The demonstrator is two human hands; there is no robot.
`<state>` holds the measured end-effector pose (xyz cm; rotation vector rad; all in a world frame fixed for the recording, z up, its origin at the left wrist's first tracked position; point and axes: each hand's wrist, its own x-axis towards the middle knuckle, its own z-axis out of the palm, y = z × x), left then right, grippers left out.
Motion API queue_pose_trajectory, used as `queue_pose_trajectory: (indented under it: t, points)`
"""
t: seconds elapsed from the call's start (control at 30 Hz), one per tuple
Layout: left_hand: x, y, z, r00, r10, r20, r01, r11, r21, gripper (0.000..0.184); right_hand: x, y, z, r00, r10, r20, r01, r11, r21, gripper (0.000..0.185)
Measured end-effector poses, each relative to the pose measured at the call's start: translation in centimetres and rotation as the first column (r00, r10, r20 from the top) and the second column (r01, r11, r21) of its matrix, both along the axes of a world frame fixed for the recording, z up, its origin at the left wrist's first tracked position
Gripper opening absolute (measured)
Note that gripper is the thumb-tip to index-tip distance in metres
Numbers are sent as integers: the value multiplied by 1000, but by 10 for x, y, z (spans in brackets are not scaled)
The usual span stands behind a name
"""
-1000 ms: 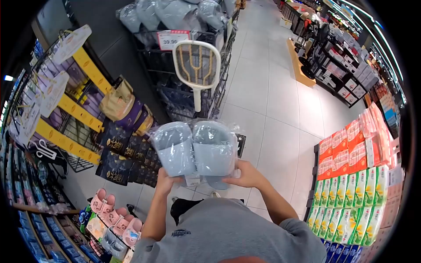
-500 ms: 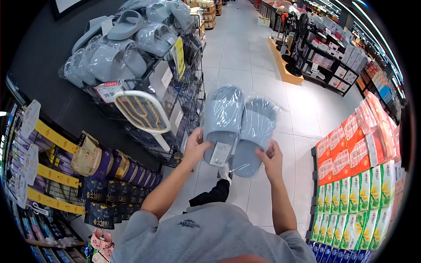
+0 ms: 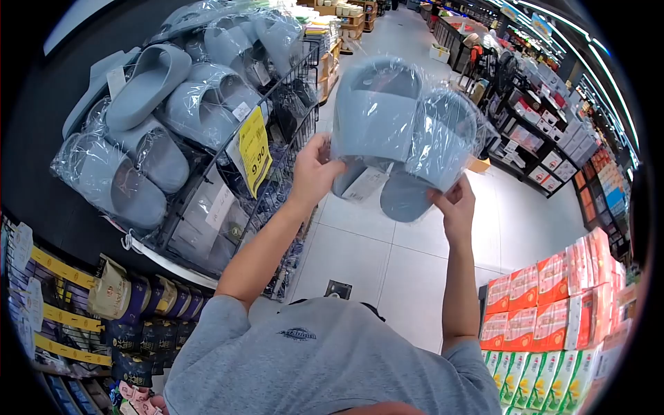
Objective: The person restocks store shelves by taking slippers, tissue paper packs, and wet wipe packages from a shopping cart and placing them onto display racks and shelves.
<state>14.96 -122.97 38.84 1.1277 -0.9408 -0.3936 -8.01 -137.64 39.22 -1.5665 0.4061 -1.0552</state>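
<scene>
Left hand (image 3: 315, 171) and right hand (image 3: 453, 206) raised, thumbs inward, fingers curled, forearms bare

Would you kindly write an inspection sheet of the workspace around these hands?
Surface: pale grey tiled floor; no worktop under the hands.
Job's things: pair of light grey-blue slippers in clear plastic wrap, held above the floor.
Clutter: similar grey-blue slippers heaped on a black wire rack.
Hands: left hand grips the pair's left side; right hand, its lower right.
Cables: nothing seen.
Surroundings: yellow rectangular price sign on the rack; stacked red-and-white packs above green-and-white packs at right.
</scene>
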Motion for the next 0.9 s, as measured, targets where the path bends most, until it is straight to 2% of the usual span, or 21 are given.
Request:
queue_pose_trajectory:
  t: [0.1,0.17,0.23,0.27,0.37,0.47,0.53,0.6,0.7,0.73,0.8,0.83,0.87,0.9]
  points:
    - [26,-13,36,990,127,66,-119,986,-117,36,50,-36,31,994,89,62,-85,994,-71,40]
    - [47,-16,59,963,250,103,-236,962,-135,36,92,-61,53,980,164,111,-144,975,-168,51]
    - [67,-16,81,912,368,179,-338,924,-179,36,142,-86,74,961,239,140,-197,945,-263,49]
    - [78,-15,86,903,392,178,-364,916,-169,36,170,-108,79,955,280,98,-234,914,-331,48]
    - [112,-13,102,867,476,149,-436,868,-238,35,250,-122,111,925,359,126,-283,871,-401,46]
    - [141,-8,110,741,635,218,-594,771,-228,35,328,-133,130,893,443,74,-372,821,-434,45]
    - [156,-5,109,691,687,226,-649,727,-223,36,378,-139,134,872,489,26,-434,795,-424,45]
    - [168,-3,104,637,733,239,-700,680,-219,37,423,-142,130,756,650,71,-570,708,-417,40]
    - [180,-3,97,521,798,302,-782,588,-205,38,465,-135,123,700,714,17,-648,645,-406,42]
    - [179,-3,94,491,820,294,-818,550,-170,37,473,-132,122,758,650,-54,-600,661,-451,43]
    - [179,-2,87,440,851,287,-862,490,-133,37,480,-130,115,731,678,-82,-634,629,-451,43]
    - [179,-2,83,375,859,349,-897,431,-99,38,484,-130,113,720,685,-110,-650,612,-450,43]
    - [178,-2,79,312,858,409,-927,369,-66,40,495,-132,105,698,716,-14,-641,617,-457,36]
    - [173,-6,78,298,864,407,-934,352,-64,40,501,-135,98,685,729,-17,-654,604,-456,36]
